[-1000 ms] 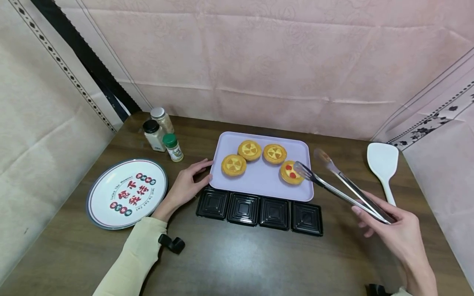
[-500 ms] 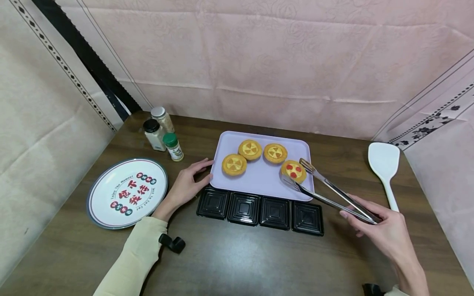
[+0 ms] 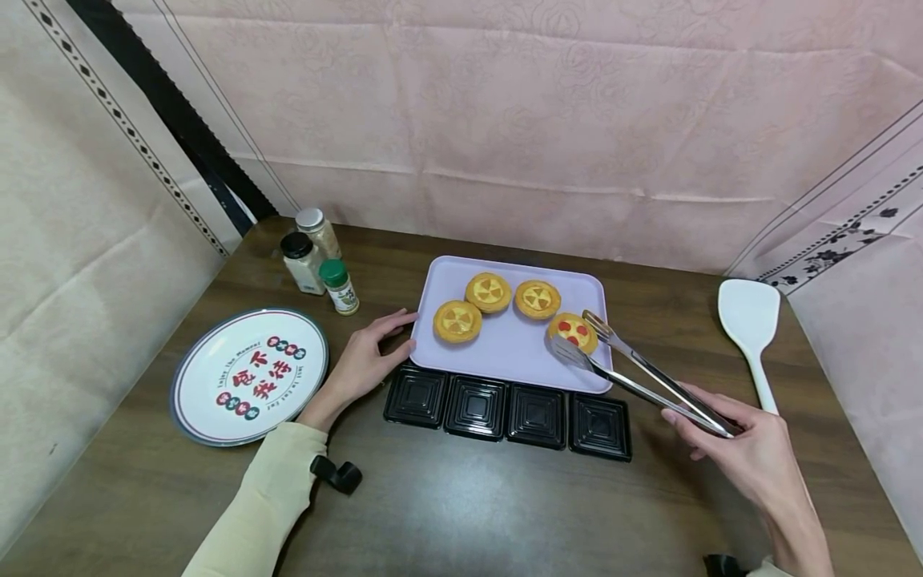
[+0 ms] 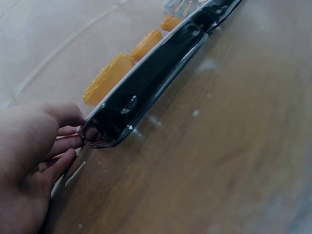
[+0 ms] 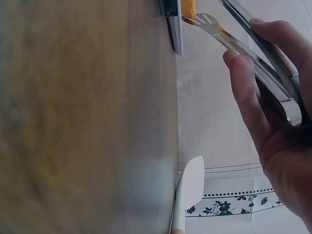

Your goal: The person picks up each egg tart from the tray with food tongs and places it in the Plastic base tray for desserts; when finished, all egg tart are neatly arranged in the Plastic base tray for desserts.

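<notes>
Reaching over the bench [image 3: 461, 521], tongs [image 3: 652, 371] are gripped by the right hand [image 3: 751, 455]. Room is left before four black dishes [image 3: 536, 417] along the tray [image 3: 501, 353]; its left edge is touched by the left hand [image 3: 358, 366], fingers relaxed. Four tarts [image 3: 573, 325] are borne, one between the tong tips.

Brown wood-grain table [image 3: 461, 513] is holding a lilac tray [image 3: 497, 344]. Going clockwise around that, a white spatula [image 3: 748, 316] is lying at 3, four black square trays [image 3: 477, 407] are lining up at 6, a round plate [image 3: 248, 377] is sitting nearer 9, three jars [image 3: 306, 271] are huddling toward 10.
</notes>
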{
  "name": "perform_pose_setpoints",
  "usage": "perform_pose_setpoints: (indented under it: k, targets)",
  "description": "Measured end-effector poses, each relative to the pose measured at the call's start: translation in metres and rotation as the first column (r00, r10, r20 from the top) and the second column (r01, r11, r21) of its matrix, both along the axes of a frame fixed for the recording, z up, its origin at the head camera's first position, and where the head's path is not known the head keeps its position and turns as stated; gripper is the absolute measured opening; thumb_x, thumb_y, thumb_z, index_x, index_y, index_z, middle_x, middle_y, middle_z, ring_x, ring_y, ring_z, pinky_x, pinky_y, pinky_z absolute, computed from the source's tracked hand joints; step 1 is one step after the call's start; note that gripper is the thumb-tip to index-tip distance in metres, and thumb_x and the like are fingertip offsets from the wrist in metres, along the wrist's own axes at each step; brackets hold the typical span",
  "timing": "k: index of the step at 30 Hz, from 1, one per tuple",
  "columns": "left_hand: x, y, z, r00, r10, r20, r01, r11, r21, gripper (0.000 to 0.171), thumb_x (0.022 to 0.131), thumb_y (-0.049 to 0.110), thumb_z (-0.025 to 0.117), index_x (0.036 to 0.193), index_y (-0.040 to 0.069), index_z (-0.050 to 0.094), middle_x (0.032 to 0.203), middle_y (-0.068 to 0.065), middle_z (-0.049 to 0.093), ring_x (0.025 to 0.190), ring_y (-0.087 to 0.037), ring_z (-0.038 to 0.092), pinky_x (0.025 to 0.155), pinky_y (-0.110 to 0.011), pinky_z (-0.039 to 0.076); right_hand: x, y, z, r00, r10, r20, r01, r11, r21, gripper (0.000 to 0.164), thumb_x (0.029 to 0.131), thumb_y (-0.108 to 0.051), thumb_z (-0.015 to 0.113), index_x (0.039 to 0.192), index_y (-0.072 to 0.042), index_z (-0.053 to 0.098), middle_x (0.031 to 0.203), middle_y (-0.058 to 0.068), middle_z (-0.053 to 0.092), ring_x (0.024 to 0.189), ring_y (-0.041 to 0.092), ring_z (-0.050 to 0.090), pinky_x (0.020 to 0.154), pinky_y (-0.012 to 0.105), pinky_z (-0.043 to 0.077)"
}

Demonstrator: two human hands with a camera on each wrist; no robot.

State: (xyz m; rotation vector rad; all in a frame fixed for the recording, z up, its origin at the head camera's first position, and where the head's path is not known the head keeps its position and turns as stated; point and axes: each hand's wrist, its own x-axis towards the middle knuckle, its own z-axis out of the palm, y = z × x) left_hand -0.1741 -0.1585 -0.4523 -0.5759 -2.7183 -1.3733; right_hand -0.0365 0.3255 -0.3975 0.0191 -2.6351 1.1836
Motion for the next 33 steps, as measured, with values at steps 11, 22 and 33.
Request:
perform_pose_setpoints:
  k: [11, 22, 33]
  targets:
    - [0.001, 0.0, 0.0, 1.0, 0.01, -0.003, -0.01, 1.0, -0.007, 0.045, 0.096, 0.023, 0.066, 0.139, 0.016, 0.057, 0.147, -0.01, 0.045, 0.127, -0.024, 0.051, 0.104, -0.044, 0.042, 0.001, -0.004, 0.006, 0.999, -0.002, -0.035, 0.003, 1.0, 0.009, 0.042, 0.079, -0.016, 0.084, 0.119, -0.018, 0.072, 0.098, 0.003, 0.073, 0.051, 0.016, 0.065, 0.05, 0.022, 0.052]
    - [0.001, 0.001, -0.001, 1.0, 0.015, -0.012, -0.015, 1.0, -0.006, 0.045, 0.096, 0.024, 0.065, 0.139, 0.017, 0.057, 0.147, -0.012, 0.045, 0.126, -0.025, 0.052, 0.103, -0.044, 0.043, -0.005, -0.062, 0.04, 0.921, 0.322, -0.221, -0.319, 0.946, 0.05, 0.046, 0.069, 0.006, 0.085, 0.112, -0.006, 0.074, 0.085, -0.001, 0.072, 0.064, 0.008, 0.065, 0.052, 0.016, 0.05]
    - [0.0, 0.0, -0.002, 1.0, 0.014, -0.021, -0.014, 1.0, -0.019, 0.045, 0.096, 0.024, 0.065, 0.139, 0.016, 0.056, 0.146, -0.011, 0.046, 0.132, -0.025, 0.045, 0.105, -0.047, 0.04, -0.021, -0.118, 0.03, 0.806, 0.558, -0.195, -0.566, 0.824, 0.017, 0.041, 0.076, -0.006, 0.084, 0.114, -0.016, 0.073, 0.09, -0.009, 0.069, 0.068, 0.008, 0.063, 0.055, 0.018, 0.05]
